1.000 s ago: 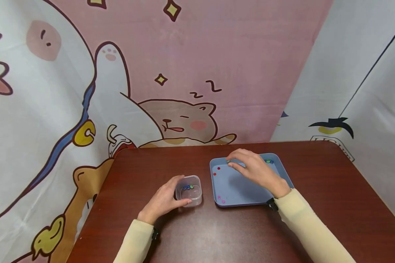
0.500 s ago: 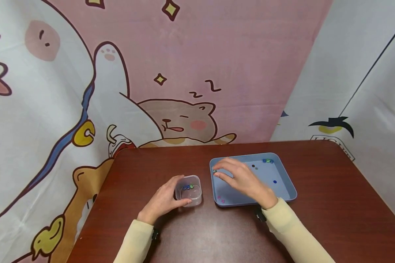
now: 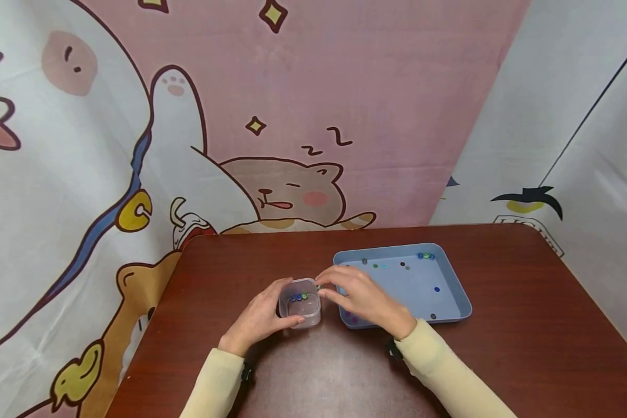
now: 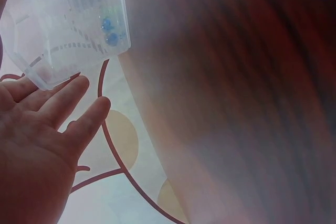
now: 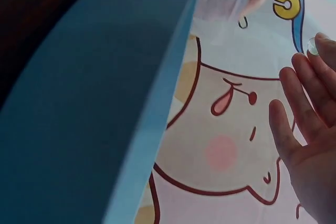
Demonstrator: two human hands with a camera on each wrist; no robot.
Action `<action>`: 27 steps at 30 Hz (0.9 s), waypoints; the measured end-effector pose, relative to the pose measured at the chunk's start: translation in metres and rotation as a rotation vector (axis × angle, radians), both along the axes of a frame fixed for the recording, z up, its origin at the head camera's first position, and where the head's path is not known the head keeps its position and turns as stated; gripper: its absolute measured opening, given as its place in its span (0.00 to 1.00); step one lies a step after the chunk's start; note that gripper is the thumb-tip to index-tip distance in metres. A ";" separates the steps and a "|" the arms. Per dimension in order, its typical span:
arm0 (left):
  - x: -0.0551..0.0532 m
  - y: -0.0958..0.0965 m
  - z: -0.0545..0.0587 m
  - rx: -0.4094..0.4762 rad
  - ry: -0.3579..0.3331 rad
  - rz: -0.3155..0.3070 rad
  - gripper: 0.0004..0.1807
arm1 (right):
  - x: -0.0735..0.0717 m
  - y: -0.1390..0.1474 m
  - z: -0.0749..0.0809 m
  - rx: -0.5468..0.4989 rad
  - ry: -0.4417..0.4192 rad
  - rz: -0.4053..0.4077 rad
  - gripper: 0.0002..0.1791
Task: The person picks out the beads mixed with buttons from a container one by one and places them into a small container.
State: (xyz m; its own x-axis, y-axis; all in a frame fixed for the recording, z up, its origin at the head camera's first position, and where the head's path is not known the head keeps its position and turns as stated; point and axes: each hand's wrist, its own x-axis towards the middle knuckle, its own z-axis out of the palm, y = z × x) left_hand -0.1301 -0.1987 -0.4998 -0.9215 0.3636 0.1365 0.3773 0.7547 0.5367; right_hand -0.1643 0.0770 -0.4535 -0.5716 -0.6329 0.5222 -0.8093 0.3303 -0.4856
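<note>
My left hand (image 3: 258, 316) grips a small clear plastic container (image 3: 313, 318) on the table, thumb at its near side and fingers at the far side. Inside it lie blue marbles (image 4: 111, 39) and a green marble (image 3: 305, 296) in a short row. Just beyond the container's right rim, my right hand (image 3: 363, 297) pinches a small clear glass marble (image 5: 313, 46) between thumb and fingertip. The other right fingers are extended in the right wrist view. Under the right hand is the left end of a blue tray (image 3: 397, 290).
Blue and green marbles (image 3: 425, 256) sit in the tray's far right corner. Several small round pieces lie scattered in it, including a blue one (image 3: 436, 289) and a dark one (image 3: 433, 316). The brown table (image 3: 339, 371) meets a printed cloth (image 3: 386, 116) behind.
My right hand has moved left and nearer from the tray's far side to the container's rim, carrying the marble. The left hand and container stay put.
</note>
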 end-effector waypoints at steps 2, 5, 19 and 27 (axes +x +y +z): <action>0.000 0.000 0.000 0.001 -0.007 0.000 0.51 | 0.000 -0.004 -0.003 -0.004 0.003 0.014 0.09; -0.001 0.001 0.000 0.003 -0.013 -0.001 0.51 | -0.001 -0.009 -0.007 -0.003 0.010 0.018 0.09; 0.000 0.001 0.002 0.000 -0.006 -0.007 0.52 | -0.003 -0.019 -0.017 0.098 0.035 -0.006 0.08; 0.001 0.001 0.002 0.001 -0.017 0.000 0.51 | -0.005 -0.025 -0.027 0.151 0.091 0.006 0.08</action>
